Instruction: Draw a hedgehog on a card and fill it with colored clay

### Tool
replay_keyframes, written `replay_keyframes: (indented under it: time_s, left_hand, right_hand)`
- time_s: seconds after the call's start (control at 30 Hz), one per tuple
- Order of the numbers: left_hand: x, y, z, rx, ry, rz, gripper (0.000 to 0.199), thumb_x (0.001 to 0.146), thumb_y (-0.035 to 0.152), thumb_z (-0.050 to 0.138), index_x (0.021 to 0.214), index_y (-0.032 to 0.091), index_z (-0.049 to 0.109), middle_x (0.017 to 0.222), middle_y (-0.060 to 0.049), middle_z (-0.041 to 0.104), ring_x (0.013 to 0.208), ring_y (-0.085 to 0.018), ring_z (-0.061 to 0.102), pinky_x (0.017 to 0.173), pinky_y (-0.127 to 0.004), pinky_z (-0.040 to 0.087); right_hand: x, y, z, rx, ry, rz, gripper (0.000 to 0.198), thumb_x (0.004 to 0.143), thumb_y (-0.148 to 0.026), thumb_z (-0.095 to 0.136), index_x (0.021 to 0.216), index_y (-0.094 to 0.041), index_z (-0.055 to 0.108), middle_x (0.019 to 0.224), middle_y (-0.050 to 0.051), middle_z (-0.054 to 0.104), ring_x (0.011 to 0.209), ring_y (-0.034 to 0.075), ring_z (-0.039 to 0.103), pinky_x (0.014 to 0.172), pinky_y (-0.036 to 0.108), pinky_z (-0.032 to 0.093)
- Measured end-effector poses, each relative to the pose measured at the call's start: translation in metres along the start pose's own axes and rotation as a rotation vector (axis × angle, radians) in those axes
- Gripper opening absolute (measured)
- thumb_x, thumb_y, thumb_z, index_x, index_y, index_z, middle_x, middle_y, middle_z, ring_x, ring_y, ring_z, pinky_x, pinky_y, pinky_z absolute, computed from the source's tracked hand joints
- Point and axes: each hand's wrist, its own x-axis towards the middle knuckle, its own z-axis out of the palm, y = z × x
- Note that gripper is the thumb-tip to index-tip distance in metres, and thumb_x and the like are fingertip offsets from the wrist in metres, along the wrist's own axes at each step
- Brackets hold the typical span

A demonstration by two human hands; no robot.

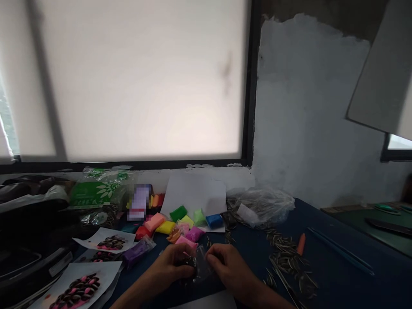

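My left hand (177,264) is closed around a small clear plastic packet with something black in it, likely black modelling clay (189,262). My right hand (225,266) pinches the clear, open-looking end of the same packet (202,264), so the film stretches between both hands. Just beyond my fingers lie several coloured clay packets, among them a pink one (186,242), a magenta one (195,234), a yellow one (165,227) and a blue one (214,220). A purple packet (137,252) rests left of my left hand.
Loose sunflower seeds (285,251) lie to the right, with an orange stick (301,243) and blue tweezers-like tool (341,251). On the left are printed pictures (86,287), a green seed bag (96,189) and a black bag (28,240). A crumpled plastic bag (262,204) sits by the wall.
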Motion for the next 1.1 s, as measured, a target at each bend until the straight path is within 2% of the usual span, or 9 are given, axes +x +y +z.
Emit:
replay_keyframes:
  time_s: [0.1,0.27,0.43,0.53,0.6,0.73,0.83,0.93,1.1]
  left_hand:
    - [-0.001,0.007,0.001,0.032,-0.017,-0.006,0.033,0.065,0.037,0.083,0.085,0.017,0.066,0.074,0.002,0.063,0.066,-0.012,0.053,0.062,-0.023,0.039]
    - [-0.003,0.012,0.003,0.08,-0.059,-0.036,0.027,0.071,0.038,0.075,0.082,0.017,0.064,0.061,0.007,0.054,0.052,-0.009,0.042,0.048,-0.02,0.032]
    - [-0.003,0.01,0.004,0.098,-0.069,-0.04,0.026,0.071,0.038,0.072,0.082,0.017,0.063,0.062,0.006,0.054,0.053,-0.009,0.044,0.048,-0.019,0.035]
    - [-0.003,0.009,0.004,0.106,-0.064,-0.035,0.023,0.071,0.036,0.072,0.082,0.017,0.064,0.063,0.006,0.054,0.053,-0.009,0.045,0.048,-0.019,0.035]
    - [-0.003,0.008,0.004,0.106,-0.067,-0.032,0.023,0.071,0.036,0.072,0.081,0.017,0.065,0.062,0.006,0.055,0.052,-0.009,0.044,0.048,-0.02,0.034]
    - [-0.001,0.009,0.004,0.09,-0.061,-0.025,0.03,0.07,0.043,0.078,0.079,0.017,0.064,0.062,0.005,0.056,0.053,-0.009,0.044,0.049,-0.021,0.032]
    - [-0.001,0.008,0.005,0.069,-0.037,-0.017,0.043,0.069,0.055,0.08,0.079,0.016,0.065,0.065,0.005,0.056,0.057,-0.01,0.045,0.055,-0.021,0.034]
    - [0.0,0.007,0.006,0.052,-0.022,-0.023,0.053,0.067,0.066,0.079,0.076,0.016,0.063,0.064,0.004,0.056,0.058,-0.01,0.046,0.057,-0.022,0.035]
    - [-0.001,0.006,0.007,0.044,-0.012,-0.031,0.059,0.063,0.071,0.079,0.073,0.016,0.063,0.065,0.001,0.061,0.058,-0.012,0.049,0.057,-0.024,0.036]
  right_hand:
    - [0.001,0.004,0.0,0.045,-0.027,0.023,0.016,0.082,-0.012,0.051,0.072,-0.014,0.063,0.06,-0.002,0.053,0.056,0.012,0.049,0.051,0.021,0.034]
    - [0.0,0.007,0.002,0.094,-0.041,0.037,0.014,0.076,-0.01,0.053,0.078,-0.014,0.066,0.063,-0.001,0.057,0.056,0.013,0.052,0.05,0.021,0.036]
    - [0.0,0.007,0.002,0.108,-0.03,0.033,0.009,0.076,-0.016,0.057,0.069,-0.017,0.062,0.06,-0.002,0.054,0.056,0.012,0.049,0.049,0.021,0.033]
    - [0.0,0.006,0.001,0.128,-0.069,0.034,0.005,0.071,-0.014,0.059,0.07,-0.017,0.062,0.063,-0.001,0.057,0.059,0.013,0.053,0.051,0.021,0.035]
    - [0.0,0.004,0.0,0.154,-0.105,0.042,0.006,0.074,-0.016,0.056,0.071,-0.017,0.062,0.062,-0.002,0.056,0.056,0.013,0.052,0.05,0.021,0.036]
    - [0.002,0.001,-0.003,0.189,-0.144,0.049,0.025,0.084,-0.028,0.052,0.06,-0.019,0.052,0.055,-0.003,0.048,0.05,0.01,0.043,0.046,0.021,0.031]
    - [0.002,0.0,-0.003,0.204,-0.143,0.063,0.021,0.082,-0.025,0.052,0.062,-0.017,0.055,0.057,-0.003,0.051,0.052,0.01,0.045,0.048,0.021,0.034]
    - [0.001,-0.001,-0.002,0.223,-0.141,0.094,0.015,0.079,-0.023,0.051,0.074,-0.015,0.062,0.061,-0.001,0.056,0.053,0.011,0.05,0.048,0.021,0.037]
    - [0.001,-0.004,-0.002,0.249,-0.139,0.13,0.018,0.082,-0.029,0.053,0.073,-0.016,0.061,0.063,0.0,0.058,0.052,0.012,0.053,0.046,0.021,0.038]
